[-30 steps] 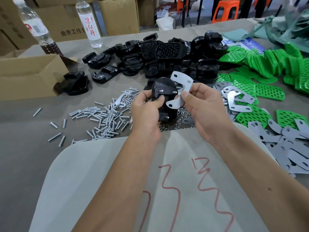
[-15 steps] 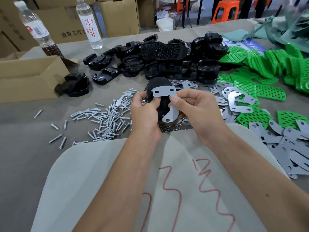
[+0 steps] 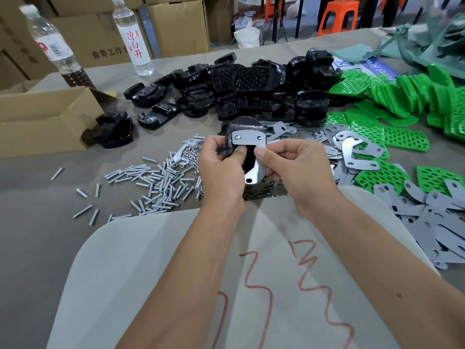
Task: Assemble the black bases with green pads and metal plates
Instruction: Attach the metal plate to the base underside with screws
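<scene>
My left hand [image 3: 221,170] grips a glossy black base [image 3: 240,127] above the middle of the table. A bent grey metal plate [image 3: 247,140] lies flat against the base, its top bar showing two holes and its lower leg curving down to a third hole. My right hand [image 3: 289,167] pinches that plate, thumb on its right corner. More black bases [image 3: 251,96] are heaped behind. Green perforated pads [image 3: 402,107] are spread at the right. Loose metal plates [image 3: 432,222] lie at the right front.
Several steel pins [image 3: 153,182] and small nuts [image 3: 259,193] are scattered on the grey table left of and under my hands. An open cardboard box [image 3: 42,119] stands at the left, two bottles [image 3: 132,36] behind it. One black base [image 3: 110,131] sits beside the box.
The plate was held off to the right of the base; now it is swung over and laid against the base's face. The base has turned so its rounded end points up.
</scene>
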`<state>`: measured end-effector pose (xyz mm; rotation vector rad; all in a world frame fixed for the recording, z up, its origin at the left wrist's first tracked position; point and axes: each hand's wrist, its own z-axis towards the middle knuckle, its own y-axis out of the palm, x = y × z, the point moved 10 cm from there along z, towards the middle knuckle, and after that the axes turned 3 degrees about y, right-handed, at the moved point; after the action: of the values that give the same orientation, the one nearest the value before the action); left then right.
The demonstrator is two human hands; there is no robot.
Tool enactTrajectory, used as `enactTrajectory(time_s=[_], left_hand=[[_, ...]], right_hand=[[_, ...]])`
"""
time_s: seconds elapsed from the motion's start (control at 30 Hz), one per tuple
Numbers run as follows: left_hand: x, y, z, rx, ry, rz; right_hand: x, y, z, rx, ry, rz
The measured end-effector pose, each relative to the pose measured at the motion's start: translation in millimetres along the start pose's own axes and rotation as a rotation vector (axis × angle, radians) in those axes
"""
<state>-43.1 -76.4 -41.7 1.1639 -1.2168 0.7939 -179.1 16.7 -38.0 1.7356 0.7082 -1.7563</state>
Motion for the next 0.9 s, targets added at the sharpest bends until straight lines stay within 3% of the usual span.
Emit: enactTrajectory(time_s=[0.27, 0.5, 0.77, 0.9], left_hand=[[-4, 0, 0, -0.018, -0.021, 0.005], [-1, 9, -6, -0.182, -0.064, 0.077], [-8, 13, -5, -0.273, -0.153, 0.058], [-2, 9, -1, -0.319, -0.085, 0.206]], right_hand=[[5, -2, 3, 0.011, 0.074, -0.014], [10, -7, 5, 0.019, 0.156, 0.05], [8, -10, 4, 0.074, 0.105, 0.03], [4, -14, 5, 0.109, 0.073, 0.007]])
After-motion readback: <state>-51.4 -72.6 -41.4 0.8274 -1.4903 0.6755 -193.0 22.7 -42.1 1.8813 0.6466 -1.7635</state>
